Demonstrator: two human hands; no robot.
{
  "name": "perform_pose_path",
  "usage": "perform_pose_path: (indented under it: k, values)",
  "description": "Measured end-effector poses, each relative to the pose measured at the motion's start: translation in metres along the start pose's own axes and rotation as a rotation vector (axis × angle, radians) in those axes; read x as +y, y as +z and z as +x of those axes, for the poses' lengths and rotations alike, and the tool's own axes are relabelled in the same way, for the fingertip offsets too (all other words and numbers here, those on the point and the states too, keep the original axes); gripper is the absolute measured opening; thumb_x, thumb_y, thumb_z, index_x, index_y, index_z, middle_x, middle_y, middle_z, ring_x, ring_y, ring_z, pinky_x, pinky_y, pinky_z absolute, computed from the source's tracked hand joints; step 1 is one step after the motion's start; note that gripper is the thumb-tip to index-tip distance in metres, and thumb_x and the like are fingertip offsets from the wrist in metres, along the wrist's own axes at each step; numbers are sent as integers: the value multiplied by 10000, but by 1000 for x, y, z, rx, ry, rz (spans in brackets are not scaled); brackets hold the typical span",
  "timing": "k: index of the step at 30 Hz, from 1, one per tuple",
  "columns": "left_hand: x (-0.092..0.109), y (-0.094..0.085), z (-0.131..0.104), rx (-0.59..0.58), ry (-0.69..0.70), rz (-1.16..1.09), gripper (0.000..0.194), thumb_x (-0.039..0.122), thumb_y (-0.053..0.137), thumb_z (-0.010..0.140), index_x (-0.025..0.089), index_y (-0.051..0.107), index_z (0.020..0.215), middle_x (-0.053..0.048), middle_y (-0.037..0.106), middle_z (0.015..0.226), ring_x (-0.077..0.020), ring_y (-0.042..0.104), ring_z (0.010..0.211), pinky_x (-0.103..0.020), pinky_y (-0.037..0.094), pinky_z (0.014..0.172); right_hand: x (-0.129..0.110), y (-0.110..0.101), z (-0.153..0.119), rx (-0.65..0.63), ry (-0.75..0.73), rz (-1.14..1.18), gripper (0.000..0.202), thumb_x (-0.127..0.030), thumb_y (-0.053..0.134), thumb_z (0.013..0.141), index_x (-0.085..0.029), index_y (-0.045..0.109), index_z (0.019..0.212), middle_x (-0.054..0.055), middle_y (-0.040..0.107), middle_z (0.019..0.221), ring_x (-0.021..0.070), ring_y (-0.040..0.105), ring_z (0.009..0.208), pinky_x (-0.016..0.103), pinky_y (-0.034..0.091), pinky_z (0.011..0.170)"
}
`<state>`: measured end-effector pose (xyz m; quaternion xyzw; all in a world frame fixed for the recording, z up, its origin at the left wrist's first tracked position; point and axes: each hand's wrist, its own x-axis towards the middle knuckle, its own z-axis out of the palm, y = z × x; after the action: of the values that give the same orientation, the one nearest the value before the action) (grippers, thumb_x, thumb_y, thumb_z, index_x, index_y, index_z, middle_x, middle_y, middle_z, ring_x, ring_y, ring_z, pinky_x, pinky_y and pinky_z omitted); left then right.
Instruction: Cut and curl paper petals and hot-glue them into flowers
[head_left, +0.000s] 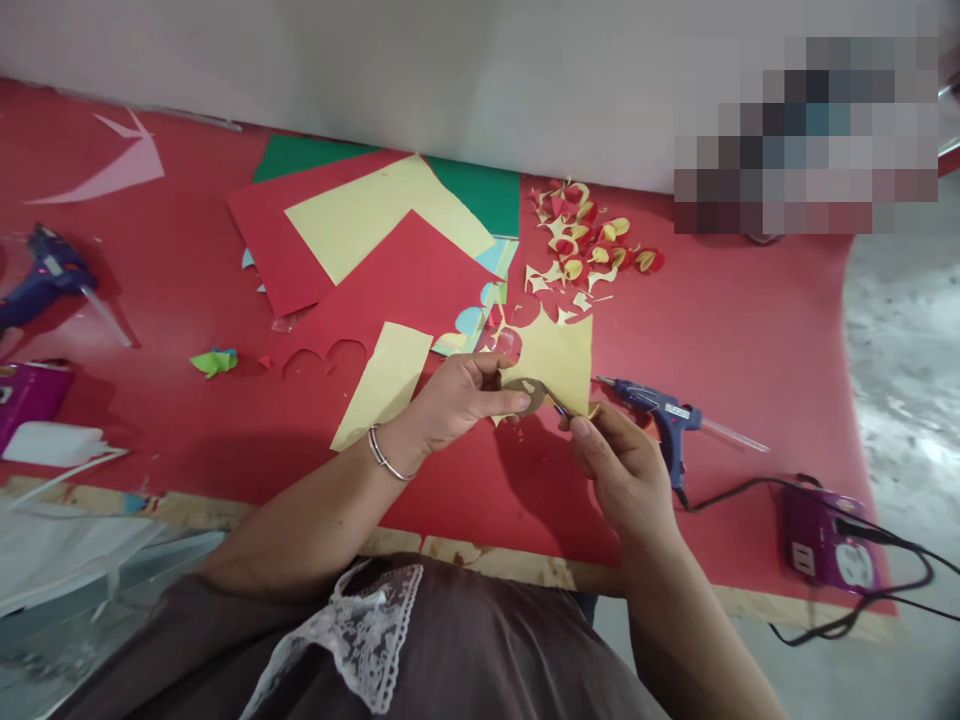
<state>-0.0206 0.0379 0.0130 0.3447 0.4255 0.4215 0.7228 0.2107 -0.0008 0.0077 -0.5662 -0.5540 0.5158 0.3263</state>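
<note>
My left hand (469,395) pinches a pale yellow sheet of paper (559,350) together with a round grey-brown piece (535,402) lying against it. The sheet's upper left edge has curved cut-outs. Closed in my right hand (622,460) is a pair of scissors (561,408), mostly hidden by the fingers, with its blades at the paper beside the round piece. Beneath my left wrist lies a yellow paper strip (386,385). Red paper (405,275) with rounded notches is spread beyond it.
Red and yellow paper curls and scraps (574,240) are heaped at the back. A blue glue gun (667,415) lies right of my hands, its cord near a purple box (829,540). Another glue gun (52,265) sits far left. A green scrap (214,362) lies nearer.
</note>
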Motion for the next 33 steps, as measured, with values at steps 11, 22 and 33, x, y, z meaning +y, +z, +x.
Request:
perform_pose_path:
  k: [11, 22, 33]
  values:
    - [-4, 0, 2, 13, 9, 102, 460, 438, 932, 711, 191, 554, 621, 32, 572, 601, -90, 461, 579, -287, 336, 600, 3, 2, 2, 6, -2, 44, 403, -619, 659, 1019, -219, 664, 972, -56, 373, 661, 120, 297, 578, 298, 231, 542]
    - [-3, -3, 1, -24, 1, 120, 433, 435, 910, 733, 185, 574, 622, 18, 581, 600, -98, 475, 583, -292, 318, 597, 5, -1, 2, 2, -1, 21, 394, -606, 672, 1016, -214, 683, 978, -56, 368, 661, 120, 304, 583, 303, 229, 550]
    - [-8, -3, 2, 53, 56, 29, 323, 403, 906, 761, 149, 709, 792, -12, 660, 748, -124, 606, 689, -299, 470, 689, 4, -3, -16, -46, 152, 211, 413, -626, 712, 976, -214, 686, 965, -59, 377, 654, 104, 284, 555, 273, 214, 494]
